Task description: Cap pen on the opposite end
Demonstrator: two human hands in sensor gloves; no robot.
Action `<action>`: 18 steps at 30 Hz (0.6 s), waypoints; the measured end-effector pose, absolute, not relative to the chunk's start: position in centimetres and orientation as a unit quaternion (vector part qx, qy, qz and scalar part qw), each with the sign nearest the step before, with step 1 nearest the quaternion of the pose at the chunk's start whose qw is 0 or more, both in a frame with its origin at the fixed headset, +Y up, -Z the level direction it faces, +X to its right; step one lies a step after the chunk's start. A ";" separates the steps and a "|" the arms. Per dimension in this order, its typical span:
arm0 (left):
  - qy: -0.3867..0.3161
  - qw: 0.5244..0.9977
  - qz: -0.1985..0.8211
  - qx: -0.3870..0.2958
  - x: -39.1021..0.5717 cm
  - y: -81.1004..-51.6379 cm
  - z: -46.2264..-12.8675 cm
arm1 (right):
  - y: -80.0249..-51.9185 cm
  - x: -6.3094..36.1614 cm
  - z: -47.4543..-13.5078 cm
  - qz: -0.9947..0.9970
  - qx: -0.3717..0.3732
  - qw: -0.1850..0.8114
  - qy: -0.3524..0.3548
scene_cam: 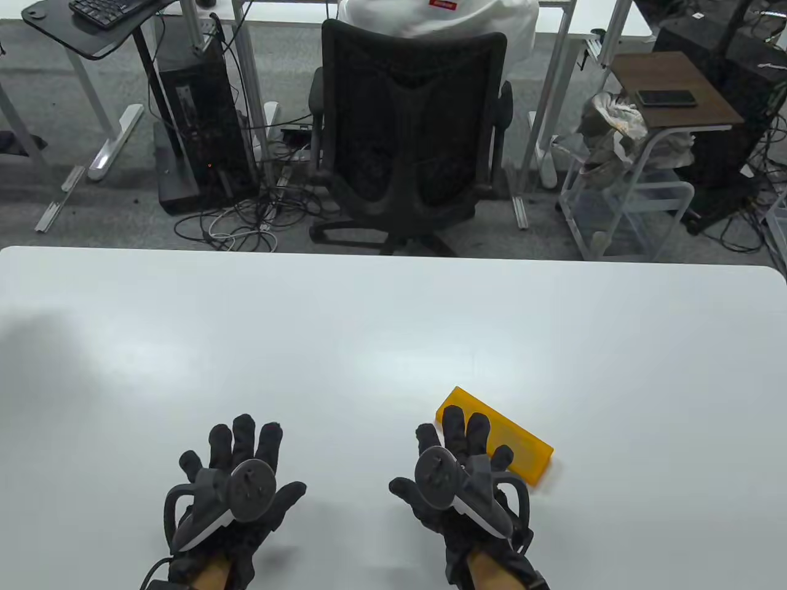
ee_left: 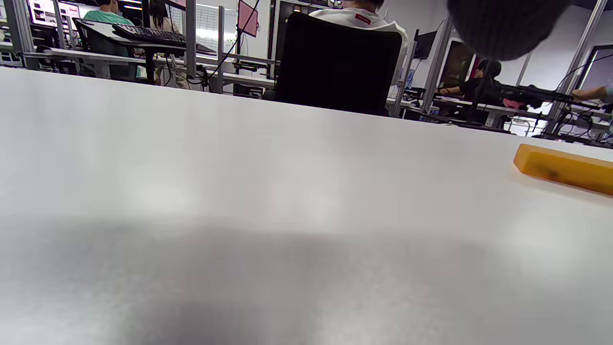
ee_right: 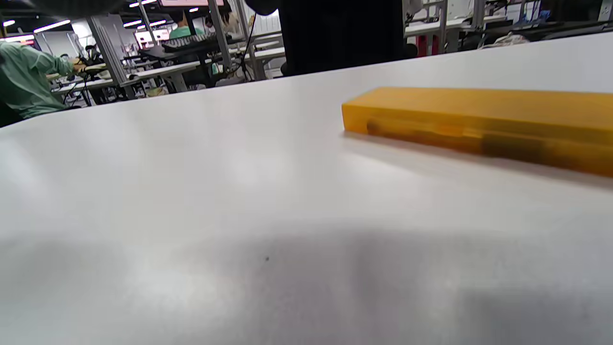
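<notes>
An orange translucent pen case point(scene_cam: 519, 447) lies closed on the white table point(scene_cam: 369, 332), at the front right and set at a slant. In the right wrist view the case point(ee_right: 479, 115) shows dark, blurred shapes inside; no pen is plainly seen. My right hand point(scene_cam: 461, 433) lies palm down with its fingers spread and holds nothing. Its fingertips overlap the case's left end in the table view; I cannot tell if they touch. My left hand point(scene_cam: 246, 439) lies flat and spread at the front left, empty. The left wrist view shows the case point(ee_left: 565, 167) far to the right.
A black office chair point(scene_cam: 412, 135) stands just beyond the table's far edge. Desks, a computer tower point(scene_cam: 197, 123) and cables fill the floor behind it.
</notes>
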State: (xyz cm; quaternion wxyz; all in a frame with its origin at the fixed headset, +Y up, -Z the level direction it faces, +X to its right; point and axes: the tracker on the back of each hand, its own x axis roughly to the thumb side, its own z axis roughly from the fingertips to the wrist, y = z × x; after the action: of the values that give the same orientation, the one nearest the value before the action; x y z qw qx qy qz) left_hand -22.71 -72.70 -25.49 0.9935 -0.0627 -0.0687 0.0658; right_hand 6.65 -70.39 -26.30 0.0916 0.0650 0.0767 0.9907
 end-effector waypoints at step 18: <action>-0.094 0.989 0.071 -0.091 -22.2 -73.5 -25.8 | -72.7 3.5 -26.0 0.982 0.122 0.049 0.138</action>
State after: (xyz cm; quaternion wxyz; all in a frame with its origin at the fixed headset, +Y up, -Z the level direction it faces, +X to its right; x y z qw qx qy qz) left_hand -22.16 -73.52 -25.81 0.9889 -0.0908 -0.0938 0.0707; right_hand 3.54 -72.70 -25.96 0.0485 0.1220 0.1384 0.9816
